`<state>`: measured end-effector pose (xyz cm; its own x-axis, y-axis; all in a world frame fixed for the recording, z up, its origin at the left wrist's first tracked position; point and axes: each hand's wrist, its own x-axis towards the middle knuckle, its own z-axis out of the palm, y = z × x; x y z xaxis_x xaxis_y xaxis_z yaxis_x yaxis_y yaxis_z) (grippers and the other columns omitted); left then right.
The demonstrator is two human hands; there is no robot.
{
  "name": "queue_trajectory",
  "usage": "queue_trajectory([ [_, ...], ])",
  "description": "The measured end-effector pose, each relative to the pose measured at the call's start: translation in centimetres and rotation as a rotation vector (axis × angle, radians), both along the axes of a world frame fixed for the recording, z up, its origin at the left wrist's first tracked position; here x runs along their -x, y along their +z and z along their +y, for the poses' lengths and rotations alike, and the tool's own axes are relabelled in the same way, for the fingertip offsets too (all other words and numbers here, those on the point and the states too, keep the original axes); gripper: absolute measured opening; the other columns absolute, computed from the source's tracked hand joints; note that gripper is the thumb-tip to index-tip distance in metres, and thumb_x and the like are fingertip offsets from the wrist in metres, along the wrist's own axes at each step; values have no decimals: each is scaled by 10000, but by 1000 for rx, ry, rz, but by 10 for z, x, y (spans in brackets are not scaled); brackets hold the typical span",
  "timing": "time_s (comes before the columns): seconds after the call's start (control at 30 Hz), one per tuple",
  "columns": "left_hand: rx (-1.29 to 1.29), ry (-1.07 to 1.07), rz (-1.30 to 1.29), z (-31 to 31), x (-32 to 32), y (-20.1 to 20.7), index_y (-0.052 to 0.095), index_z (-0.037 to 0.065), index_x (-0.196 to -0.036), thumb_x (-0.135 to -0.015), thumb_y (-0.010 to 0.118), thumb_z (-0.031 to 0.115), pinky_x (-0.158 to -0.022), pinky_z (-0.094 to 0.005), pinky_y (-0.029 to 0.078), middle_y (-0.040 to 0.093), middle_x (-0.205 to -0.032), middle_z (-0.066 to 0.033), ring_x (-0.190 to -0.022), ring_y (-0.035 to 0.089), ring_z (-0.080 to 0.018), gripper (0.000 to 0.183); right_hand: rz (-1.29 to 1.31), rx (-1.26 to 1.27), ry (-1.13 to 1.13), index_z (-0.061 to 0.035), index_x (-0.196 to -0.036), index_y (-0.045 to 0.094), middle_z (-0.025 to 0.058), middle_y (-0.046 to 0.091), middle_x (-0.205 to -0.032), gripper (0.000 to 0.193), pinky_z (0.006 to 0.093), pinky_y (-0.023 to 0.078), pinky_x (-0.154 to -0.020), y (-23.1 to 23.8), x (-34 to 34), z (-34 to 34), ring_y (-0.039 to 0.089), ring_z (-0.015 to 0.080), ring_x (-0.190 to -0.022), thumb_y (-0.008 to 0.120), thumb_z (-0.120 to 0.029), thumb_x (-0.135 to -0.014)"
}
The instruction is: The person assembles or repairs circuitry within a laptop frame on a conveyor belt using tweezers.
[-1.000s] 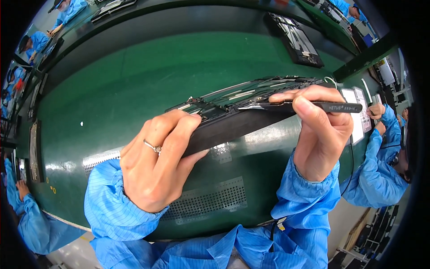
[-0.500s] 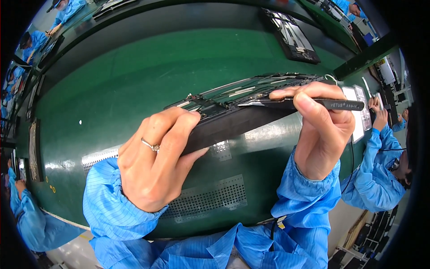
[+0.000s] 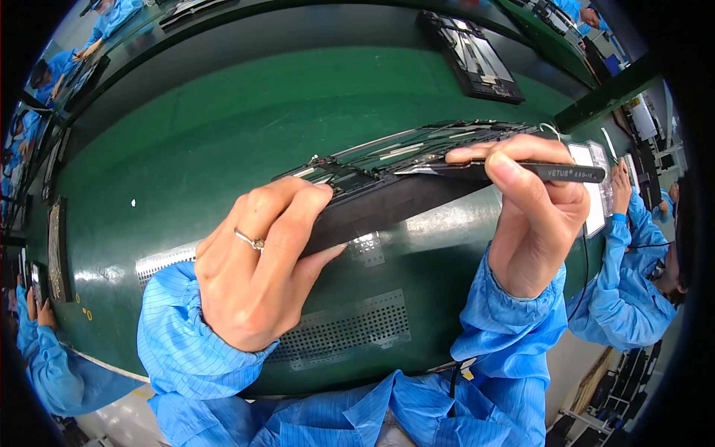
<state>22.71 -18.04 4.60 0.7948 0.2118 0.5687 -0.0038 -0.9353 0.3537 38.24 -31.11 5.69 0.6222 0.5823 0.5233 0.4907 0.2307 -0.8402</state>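
Note:
A black framed electronic panel (image 3: 402,208), with pale strips and wiring on its upper face, is tilted up off the table before me. My left hand (image 3: 257,268), a ring on one finger, grips its left end with the fingers over the top and the thumb beneath. In my right hand (image 3: 532,216) is a pair of black tweezers (image 3: 570,173), pinched between thumb and fingers. The tweezers lie nearly level, their silvery tips pointing left along the panel's upper edge. Whether the tips touch or hold anything is too small to tell.
Perforated strips (image 3: 350,328) are on the green work surface (image 3: 216,141). Another framed panel (image 3: 473,56) lies at the back right. A dark bar (image 3: 57,249) lies at the far left. Co-workers in blue sit on both sides, one person (image 3: 622,276) close on my right.
The panel at the back has shifted slightly left. Hands of the co-workers on the left and right have moved. My own hands, the tweezers and the held panel are almost still.

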Motion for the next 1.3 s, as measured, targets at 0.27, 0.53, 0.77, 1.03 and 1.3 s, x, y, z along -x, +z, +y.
queue_trajectory([
  [0.27, 1, -10, 0, 0, 0, 2, 507, -49, -912, -468, 682, -25, -580, -322, 465, 507, -849, -162, -712, 543, -282, 478, -146, -33, 43, 56, -772, 496, 227, 570, -731, 114, 410, 411, -738, 2, 11, -4, 568, 315, -705, 481, 45, -660],
  [0.53, 23, -8, 6, -1, -2, 3, 508, -47, -907, -474, 682, -29, -573, -322, 466, 506, -843, -157, -703, 544, -279, 468, -616, 28, 46, 3, -881, 469, 223, 582, -808, 266, 418, 419, -699, -6, 16, -14, 564, 325, -762, 532, 95, -640],
  [0.77, 4, -10, 11, -1, -1, 4, 506, -46, -914, -483, 682, -26, -569, -324, 466, 506, -841, -160, -698, 544, -280, 466, -588, -39, 43, 6, -892, 472, 229, 580, -807, 259, 423, 424, -709, -10, 16, -12, 561, 334, -769, 533, 87, -654],
  [1.03, 3, -12, 11, 1, -4, 3, 503, -44, -932, -478, 687, -15, -587, -327, 465, 506, -837, -157, -700, 543, -281, 491, -545, -30, 78, 19, -886, 471, 231, 579, -800, 241, 426, 423, -723, -10, 9, -13, 559, 330, -765, 521, 84, -660],
  [1.3, -398, -50, -86, 11, -25, 7, 468, 19, -671, -555, 527, 37, -487, -251, 362, 467, -714, -96, -514, 441, -154, 131, -503, -142, 36, 48, -875, 474, 266, 560, -790, 218, 452, 414, -733, -5, 8, -20, 554, 336, -746, 470, 66, -658],
])
